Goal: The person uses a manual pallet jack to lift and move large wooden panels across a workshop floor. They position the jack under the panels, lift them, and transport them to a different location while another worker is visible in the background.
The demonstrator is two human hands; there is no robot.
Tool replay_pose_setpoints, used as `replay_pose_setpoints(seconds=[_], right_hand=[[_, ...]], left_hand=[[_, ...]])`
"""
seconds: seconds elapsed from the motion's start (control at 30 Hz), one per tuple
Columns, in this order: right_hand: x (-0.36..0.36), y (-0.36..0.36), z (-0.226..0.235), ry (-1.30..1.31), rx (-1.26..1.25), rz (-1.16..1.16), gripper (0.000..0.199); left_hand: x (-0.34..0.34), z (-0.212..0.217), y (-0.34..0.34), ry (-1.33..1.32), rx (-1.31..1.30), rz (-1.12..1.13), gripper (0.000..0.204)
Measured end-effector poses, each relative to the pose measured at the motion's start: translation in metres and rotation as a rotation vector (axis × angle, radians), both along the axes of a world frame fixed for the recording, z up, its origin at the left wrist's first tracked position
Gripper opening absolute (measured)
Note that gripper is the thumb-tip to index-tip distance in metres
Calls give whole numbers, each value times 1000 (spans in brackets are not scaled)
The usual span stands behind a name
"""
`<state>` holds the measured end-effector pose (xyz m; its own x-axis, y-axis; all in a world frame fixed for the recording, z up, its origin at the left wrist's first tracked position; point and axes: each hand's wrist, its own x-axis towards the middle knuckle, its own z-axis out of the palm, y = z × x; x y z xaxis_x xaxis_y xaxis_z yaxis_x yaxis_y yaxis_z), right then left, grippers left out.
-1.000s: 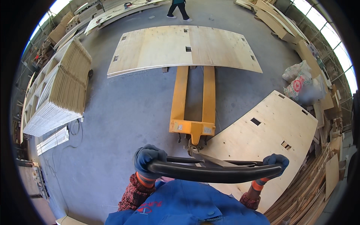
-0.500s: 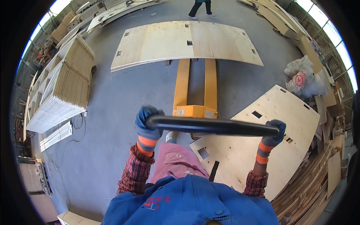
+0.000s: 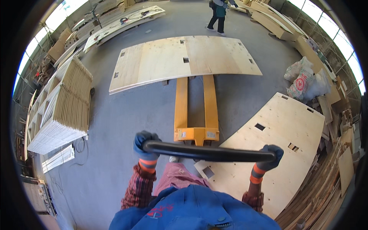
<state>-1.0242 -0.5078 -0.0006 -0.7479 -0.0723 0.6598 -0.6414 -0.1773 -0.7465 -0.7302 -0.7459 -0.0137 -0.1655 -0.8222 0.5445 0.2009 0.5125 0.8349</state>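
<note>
My left hand (image 3: 145,145) and my right hand (image 3: 270,156), both in dark gloves with orange cuffs, grip the two ends of a black handle bar (image 3: 209,152). The bar belongs to a yellow pallet jack (image 3: 195,109). Its two forks reach forward under a large plywood panel (image 3: 184,59) with small square cut-outs, lying flat on the grey floor ahead of me.
A second plywood panel (image 3: 276,145) lies at my right, against scrap timber (image 3: 329,184). Stacks of slatted boards (image 3: 63,105) stand on the left. White sacks (image 3: 306,80) sit far right. A person (image 3: 219,13) stands beyond the panel.
The handle bar has dropped lower and closer to my body, both hands still on it. The forks reach slightly less far under the panel. The distant person has shifted right.
</note>
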Motion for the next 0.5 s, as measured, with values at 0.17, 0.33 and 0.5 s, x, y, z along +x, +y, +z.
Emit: replay_pose_setpoints(seconds=[0.17, 0.33, 0.5], right_hand=[[-1, -6, -14, -74, -108, -5, 3], [29, -2, -13, 15, 4, -297, 8], [112, 22, -41, -196, -86, -328, 13]], left_hand=[[-20, 1, -22, 106, 89, -125, 16], [-31, -9, -73, -20, -69, -217, 13], [-40, 22, -146, -202, -293, -401, 19]])
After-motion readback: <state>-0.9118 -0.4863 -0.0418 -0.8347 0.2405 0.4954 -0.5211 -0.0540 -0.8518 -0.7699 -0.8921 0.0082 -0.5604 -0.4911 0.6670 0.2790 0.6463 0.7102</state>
